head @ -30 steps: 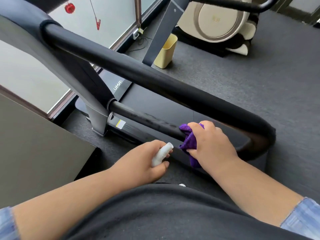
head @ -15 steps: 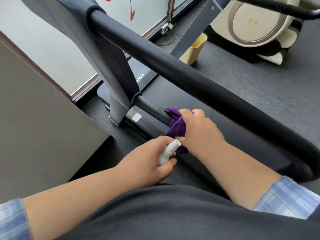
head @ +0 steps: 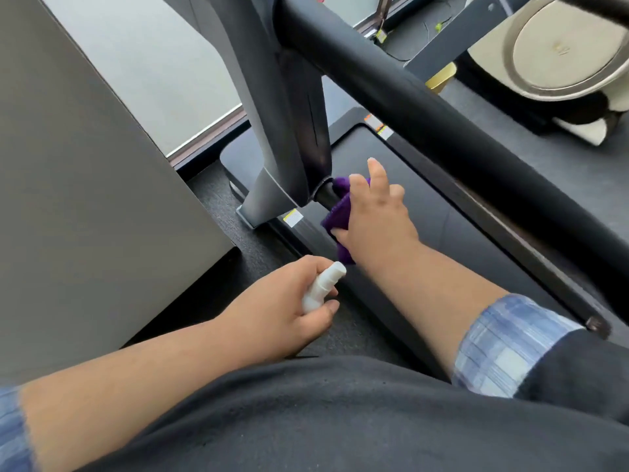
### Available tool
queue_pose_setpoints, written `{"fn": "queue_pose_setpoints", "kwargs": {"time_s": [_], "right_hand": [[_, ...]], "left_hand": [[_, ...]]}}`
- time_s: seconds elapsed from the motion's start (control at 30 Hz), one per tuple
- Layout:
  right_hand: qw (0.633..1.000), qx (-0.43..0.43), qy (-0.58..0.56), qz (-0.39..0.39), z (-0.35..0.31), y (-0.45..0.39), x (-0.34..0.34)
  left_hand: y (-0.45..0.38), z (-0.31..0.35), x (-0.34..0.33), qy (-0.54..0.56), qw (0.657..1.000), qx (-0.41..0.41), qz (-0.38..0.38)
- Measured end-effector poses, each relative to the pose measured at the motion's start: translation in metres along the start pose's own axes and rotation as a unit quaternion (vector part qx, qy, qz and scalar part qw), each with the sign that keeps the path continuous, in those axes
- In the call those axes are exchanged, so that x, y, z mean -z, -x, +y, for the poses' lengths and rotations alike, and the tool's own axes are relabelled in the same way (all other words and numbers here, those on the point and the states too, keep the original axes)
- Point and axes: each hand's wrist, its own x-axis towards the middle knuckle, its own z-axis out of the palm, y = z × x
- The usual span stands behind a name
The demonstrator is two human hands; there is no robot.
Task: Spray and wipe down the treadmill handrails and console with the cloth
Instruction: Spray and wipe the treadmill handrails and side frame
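My right hand (head: 372, 216) holds a purple cloth (head: 338, 214) wrapped on the thin lower black bar (head: 325, 195), right where the bar meets the treadmill's grey upright (head: 282, 137). Its thumb pinches the cloth from below while its index finger sticks out straight. My left hand (head: 279, 311) grips a small white spray bottle (head: 323, 286), nozzle pointing up and right, a little below the cloth. The thick padded black handrail (head: 425, 107) runs diagonally above my right hand. The console is out of view.
The black treadmill deck (head: 425, 212) lies under my right arm. A tall grey panel (head: 85, 182) stands close on the left. At the far right sits a beige exercise machine (head: 561, 46) on grey carpet, with a yellow bin (head: 440, 78) behind the handrail.
My right hand slid the cloth up and left along the lower bar to its joint with the upright, and its index finger has lifted. My left hand kept hold of the bottle.
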Motion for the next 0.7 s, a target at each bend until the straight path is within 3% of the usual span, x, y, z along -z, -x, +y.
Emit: {"fn": "queue_pose_setpoints", "kwargs": {"time_s": [0.13,0.37,0.47,0.7], "right_hand": [[1.000,-0.009,-0.021,-0.022,-0.028,-0.036,-0.001],[0.990,-0.092,-0.007,-0.103,0.022,0.006,0.024],[0.988,-0.109,0.075,-0.085,0.032,0.020,0.025],[0.995,-0.058,0.066,-0.051,-0.010,-0.016,0.010]], "left_hand": [[0.002,-0.009,0.002,0.011,1.000,0.005,0.011],[-0.002,-0.018,0.013,0.037,0.999,-0.010,-0.005],[-0.007,-0.024,0.025,0.037,0.999,-0.010,-0.003],[-0.013,-0.036,0.041,0.040,0.999,-0.010,-0.003]]}}
